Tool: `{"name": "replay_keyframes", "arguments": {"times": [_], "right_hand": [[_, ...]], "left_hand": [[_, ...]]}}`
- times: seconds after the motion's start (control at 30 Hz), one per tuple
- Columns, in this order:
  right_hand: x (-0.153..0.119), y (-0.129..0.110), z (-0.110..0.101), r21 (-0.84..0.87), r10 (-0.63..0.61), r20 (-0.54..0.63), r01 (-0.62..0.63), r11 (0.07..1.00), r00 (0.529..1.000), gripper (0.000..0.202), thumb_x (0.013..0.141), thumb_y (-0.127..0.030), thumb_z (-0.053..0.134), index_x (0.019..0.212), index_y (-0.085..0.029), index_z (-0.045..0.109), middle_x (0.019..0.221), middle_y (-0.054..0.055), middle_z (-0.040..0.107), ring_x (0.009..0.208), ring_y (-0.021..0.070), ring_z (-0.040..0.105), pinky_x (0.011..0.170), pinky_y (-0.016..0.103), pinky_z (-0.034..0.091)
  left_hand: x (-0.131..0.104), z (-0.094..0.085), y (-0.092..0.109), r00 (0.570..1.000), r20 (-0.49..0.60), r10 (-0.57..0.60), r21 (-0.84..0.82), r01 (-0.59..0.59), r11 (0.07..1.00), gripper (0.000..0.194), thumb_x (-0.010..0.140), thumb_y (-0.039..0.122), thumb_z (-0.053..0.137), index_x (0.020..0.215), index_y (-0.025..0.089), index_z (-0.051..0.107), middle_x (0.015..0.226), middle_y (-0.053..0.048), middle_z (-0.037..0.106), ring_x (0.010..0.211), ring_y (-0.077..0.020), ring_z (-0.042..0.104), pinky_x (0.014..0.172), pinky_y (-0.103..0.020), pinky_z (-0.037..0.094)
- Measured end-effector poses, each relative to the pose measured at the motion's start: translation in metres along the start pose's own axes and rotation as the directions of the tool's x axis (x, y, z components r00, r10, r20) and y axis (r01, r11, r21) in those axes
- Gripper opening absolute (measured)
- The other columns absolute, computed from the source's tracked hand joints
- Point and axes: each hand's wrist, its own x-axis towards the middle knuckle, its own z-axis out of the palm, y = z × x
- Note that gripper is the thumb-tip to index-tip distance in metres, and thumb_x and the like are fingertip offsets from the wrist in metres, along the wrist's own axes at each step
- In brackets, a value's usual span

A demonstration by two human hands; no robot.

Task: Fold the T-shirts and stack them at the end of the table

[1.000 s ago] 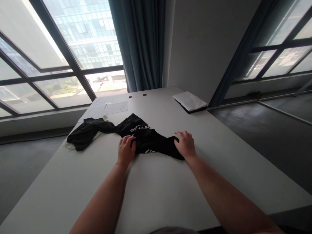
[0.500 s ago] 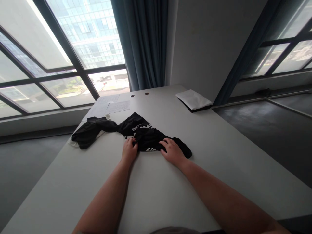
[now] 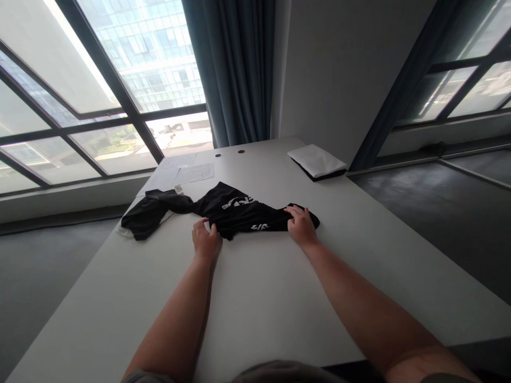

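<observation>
A black garment with white lettering (image 3: 239, 213) lies bunched and partly folded across the white table (image 3: 255, 298); its exact kind is unclear. At its near left edge is my left hand (image 3: 204, 242), with thumb and fingers apart and the thumb touching the cloth. My right hand (image 3: 302, 227) rests on the garment's right end, fingers stretched out over the fabric. A dark grey cloth piece (image 3: 146, 215) with white edges lies crumpled to the left and meets the black garment. Whether the two are joined, I cannot tell.
Printed paper sheets (image 3: 195, 173) lie at the table's far left. Near the far right edge sits a flat white packet (image 3: 317, 159) with a dark underside. Two round cable holes (image 3: 241, 152) pierce the far end. Beyond hangs a blue curtain (image 3: 243, 74) beside windows.
My right hand has moved right and away from me along the garment; my left hand has shifted slightly left. The near part of the cloth now lies flatter, stretched farther right, its near edge farther away.
</observation>
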Motion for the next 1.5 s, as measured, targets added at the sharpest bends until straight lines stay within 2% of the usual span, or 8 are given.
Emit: {"name": "replay_keyframes", "arguments": {"times": [0.2, 0.33, 0.4, 0.67, 0.87, 1.03, 1.33, 1.5], "right_hand": [[-0.031, -0.090, -0.015, 0.219, -0.223, -0.022, 0.223, 0.950, 0.975, 0.040, 0.097, -0.023, 0.049, 0.131, -0.025, 0.069, 0.155, 0.008, 0.051, 0.150, 0.0282, 0.037, 0.122, 0.054, 0.034], [-0.050, -0.122, -0.011, 0.324, -0.289, 0.015, 0.268, 0.907, 0.957, 0.039, 0.103, -0.025, 0.042, 0.092, -0.024, 0.079, 0.126, 0.008, 0.073, 0.144, 0.0272, 0.045, 0.118, 0.049, 0.039], [-0.050, -0.116, -0.006, 0.311, -0.265, 0.041, 0.240, 0.920, 0.963, 0.041, 0.103, -0.025, 0.041, 0.085, -0.024, 0.079, 0.106, 0.008, 0.078, 0.134, 0.0276, 0.053, 0.114, 0.047, 0.042], [-0.028, -0.075, -0.009, 0.198, -0.245, 0.073, 0.226, 0.954, 0.967, 0.042, 0.102, -0.025, 0.039, 0.075, -0.023, 0.071, 0.086, 0.008, 0.072, 0.100, 0.0260, 0.061, 0.100, 0.044, 0.045], [-0.023, -0.072, -0.014, 0.171, -0.216, 0.064, 0.202, 0.964, 0.974, 0.036, 0.100, -0.026, 0.043, 0.080, -0.024, 0.073, 0.103, 0.009, 0.073, 0.108, 0.0289, 0.056, 0.102, 0.046, 0.045], [-0.025, -0.071, -0.016, 0.097, -0.220, -0.029, 0.221, 0.970, 0.975, 0.035, 0.100, -0.028, 0.044, 0.074, -0.024, 0.067, 0.099, 0.011, 0.066, 0.101, 0.0282, 0.055, 0.097, 0.046, 0.046], [-0.024, -0.065, 0.000, -0.029, -0.137, -0.189, 0.134, 0.991, 0.972, 0.012, 0.094, -0.025, 0.052, 0.082, -0.026, 0.048, 0.083, 0.004, 0.050, 0.071, 0.0196, 0.048, 0.062, 0.030, 0.040], [-0.025, -0.059, 0.001, -0.143, -0.164, -0.102, 0.149, 0.979, 0.981, 0.028, 0.086, -0.012, 0.048, 0.063, -0.025, 0.042, 0.063, 0.001, 0.046, 0.060, 0.0174, 0.042, 0.059, 0.030, 0.032]], "left_hand": [[-0.030, -0.026, 0.055, 0.909, 0.074, 0.410, -0.065, -0.406, 0.912, 0.040, 0.100, 0.033, 0.052, 0.137, 0.022, 0.059, 0.154, -0.014, 0.049, 0.148, -0.0321, 0.037, 0.122, -0.053, 0.030], [-0.045, -0.032, 0.074, 0.765, 0.250, 0.593, -0.174, -0.567, 0.805, 0.031, 0.102, 0.030, 0.045, 0.096, 0.024, 0.075, 0.145, -0.006, 0.062, 0.150, -0.0297, 0.037, 0.123, -0.053, 0.030], [-0.043, -0.029, 0.070, 0.742, 0.313, 0.592, -0.220, -0.550, 0.806, 0.041, 0.104, 0.029, 0.040, 0.084, 0.025, 0.075, 0.129, -0.005, 0.072, 0.145, -0.0273, 0.044, 0.122, -0.053, 0.032], [-0.028, -0.023, 0.039, 0.896, 0.298, 0.329, -0.288, -0.244, 0.926, 0.049, 0.108, 0.035, 0.028, 0.080, 0.026, 0.067, 0.061, 0.000, 0.067, 0.090, -0.0197, 0.075, 0.103, -0.039, 0.052], [-0.028, -0.022, 0.045, 0.887, 0.252, 0.387, -0.294, -0.311, 0.904, 0.034, 0.107, 0.031, 0.034, 0.117, 0.024, 0.066, 0.096, -0.004, 0.077, 0.112, -0.0209, 0.070, 0.112, -0.042, 0.047], [-0.026, -0.013, 0.041, 0.853, 0.258, 0.454, -0.174, -0.421, 0.890, 0.035, 0.097, 0.030, 0.056, 0.131, 0.027, 0.065, 0.142, -0.010, 0.059, 0.135, -0.0278, 0.052, 0.118, -0.047, 0.040], [-0.029, 0.006, 0.026, 0.895, 0.288, 0.341, 0.019, -0.361, 0.932, 0.042, 0.096, 0.037, 0.060, 0.137, 0.031, 0.065, 0.153, -0.011, 0.051, 0.148, -0.0355, 0.038, 0.126, -0.059, 0.018], [-0.029, 0.008, 0.022, 0.889, 0.308, 0.339, 0.066, -0.375, 0.925, 0.042, 0.098, 0.040, 0.057, 0.139, 0.032, 0.064, 0.153, -0.011, 0.051, 0.149, -0.0349, 0.037, 0.126, -0.060, 0.015]]}}
